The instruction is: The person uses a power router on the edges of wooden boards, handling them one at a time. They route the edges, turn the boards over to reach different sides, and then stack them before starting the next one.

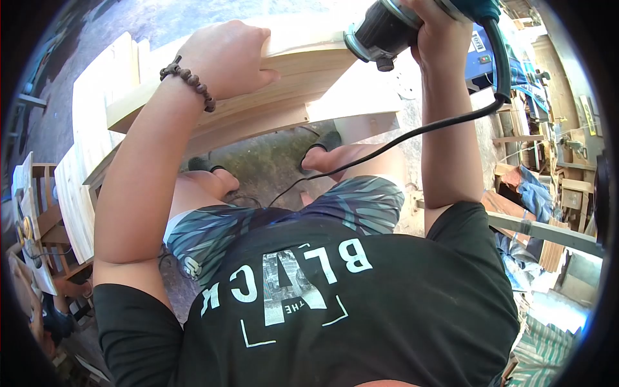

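Left hand (222, 59) clasps the board (306, 42), right hand (442, 29) holds a power tool (387, 31) by its edge; how much is finished is unclear

Gap between the forearms, cord across it.
Workpiece top has a gap between left hand (222, 58) and power tool (387, 31). Below, wooden workpiece (284, 97) blocks the far side and thighs (367, 161) flank the floor gap (258, 158); black cord (412, 133) cuts diagonally over the right thigh. Outside the right forearm (446, 122): cord bend, blue box (478, 61), scrap wood (512, 222). Outside the left forearm (138, 168): pale boards (77, 193).
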Available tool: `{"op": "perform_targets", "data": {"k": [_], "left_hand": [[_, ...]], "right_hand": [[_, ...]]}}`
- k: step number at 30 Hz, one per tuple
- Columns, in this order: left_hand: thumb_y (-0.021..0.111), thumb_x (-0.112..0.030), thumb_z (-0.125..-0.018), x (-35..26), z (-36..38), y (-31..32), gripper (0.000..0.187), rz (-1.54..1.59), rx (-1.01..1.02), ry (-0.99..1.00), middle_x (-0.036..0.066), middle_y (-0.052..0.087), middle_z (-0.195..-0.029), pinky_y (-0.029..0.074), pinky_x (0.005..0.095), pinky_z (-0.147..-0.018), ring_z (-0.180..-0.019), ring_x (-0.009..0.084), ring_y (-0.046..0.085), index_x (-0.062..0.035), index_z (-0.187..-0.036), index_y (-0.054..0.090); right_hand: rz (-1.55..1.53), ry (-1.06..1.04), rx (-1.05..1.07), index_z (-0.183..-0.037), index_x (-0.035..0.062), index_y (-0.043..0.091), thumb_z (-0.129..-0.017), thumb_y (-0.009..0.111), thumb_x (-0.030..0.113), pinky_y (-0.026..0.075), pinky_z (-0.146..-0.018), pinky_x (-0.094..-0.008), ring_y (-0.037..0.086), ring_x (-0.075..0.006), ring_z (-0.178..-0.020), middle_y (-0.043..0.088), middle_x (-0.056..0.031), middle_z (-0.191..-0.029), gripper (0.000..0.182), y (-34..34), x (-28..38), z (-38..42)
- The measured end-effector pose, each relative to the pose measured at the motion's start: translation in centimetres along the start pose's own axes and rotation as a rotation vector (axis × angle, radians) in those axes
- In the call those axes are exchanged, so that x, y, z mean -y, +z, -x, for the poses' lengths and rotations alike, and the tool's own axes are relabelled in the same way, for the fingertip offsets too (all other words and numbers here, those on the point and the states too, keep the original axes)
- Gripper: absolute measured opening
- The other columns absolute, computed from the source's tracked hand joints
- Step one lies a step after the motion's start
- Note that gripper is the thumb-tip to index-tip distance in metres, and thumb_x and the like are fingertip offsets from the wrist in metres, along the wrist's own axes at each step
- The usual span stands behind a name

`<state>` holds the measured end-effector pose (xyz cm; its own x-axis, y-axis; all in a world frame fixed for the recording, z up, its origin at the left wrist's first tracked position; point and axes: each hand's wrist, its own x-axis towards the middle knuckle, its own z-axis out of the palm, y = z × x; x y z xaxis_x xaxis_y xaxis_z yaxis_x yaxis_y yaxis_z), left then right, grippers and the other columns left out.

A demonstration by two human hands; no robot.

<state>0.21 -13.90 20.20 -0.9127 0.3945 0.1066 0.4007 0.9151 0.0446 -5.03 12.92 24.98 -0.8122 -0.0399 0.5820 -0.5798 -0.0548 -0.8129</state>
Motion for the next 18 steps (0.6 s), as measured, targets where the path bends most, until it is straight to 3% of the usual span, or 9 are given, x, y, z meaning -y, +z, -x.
{"op": "perform_targets", "data": {"k": [9,11,14,18], "left_hand": [[0.078,-0.047,-0.083,-0.2,0.0,-0.4,0.047,-0.015,0.028,-0.010,0.021,0.074,-0.089,0.059,0.0492,-0.080,-0.087,0.0403,0.072,-0.0037,-0.100,0.069],[0.078,-0.047,-0.083,-0.1,0.0,-0.1,0.047,-0.010,0.033,-0.022,0.021,0.074,-0.089,0.059,0.0493,-0.079,-0.087,0.0404,0.072,-0.0037,-0.099,0.069],[0.078,-0.047,-0.083,-0.4,-0.2,-0.2,0.047,-0.009,0.051,-0.050,0.021,0.074,-0.088,0.059,0.0492,-0.078,-0.086,0.0403,0.072,-0.0038,-0.098,0.068],[0.078,-0.046,-0.082,-0.2,-0.1,0.0,0.046,0.005,0.036,-0.058,0.020,0.074,-0.087,0.059,0.0489,-0.078,-0.085,0.0401,0.072,-0.0037,-0.097,0.068]], "right_hand": [[0.032,-0.014,-0.047,-0.093,0.0002,0.068,-0.076,0.069,-0.001,0.054,-0.068,-0.0322,0.066,-0.0164,-0.071,0.067,-0.0057,-0.083,0.017,2.0,-1.6,-2.3],[0.239,0.046,-0.163,-0.097,0.0006,0.069,-0.077,0.074,0.007,0.055,-0.073,-0.0362,0.068,-0.0191,-0.078,0.070,-0.0084,-0.087,0.021,2.4,-2.5,-3.2],[0.317,-0.007,-0.107,-0.099,0.0007,0.069,-0.078,0.074,0.006,0.055,-0.073,-0.0367,0.068,-0.0198,-0.079,0.070,-0.0092,-0.089,0.022,2.7,-2.8,-4.3],[-0.022,-0.020,-0.077,-0.094,0.0008,0.069,-0.077,0.071,-0.001,0.055,-0.070,-0.0341,0.067,-0.0184,-0.074,0.069,-0.0070,-0.086,0.017,1.3,-1.0,-4.6]]}}
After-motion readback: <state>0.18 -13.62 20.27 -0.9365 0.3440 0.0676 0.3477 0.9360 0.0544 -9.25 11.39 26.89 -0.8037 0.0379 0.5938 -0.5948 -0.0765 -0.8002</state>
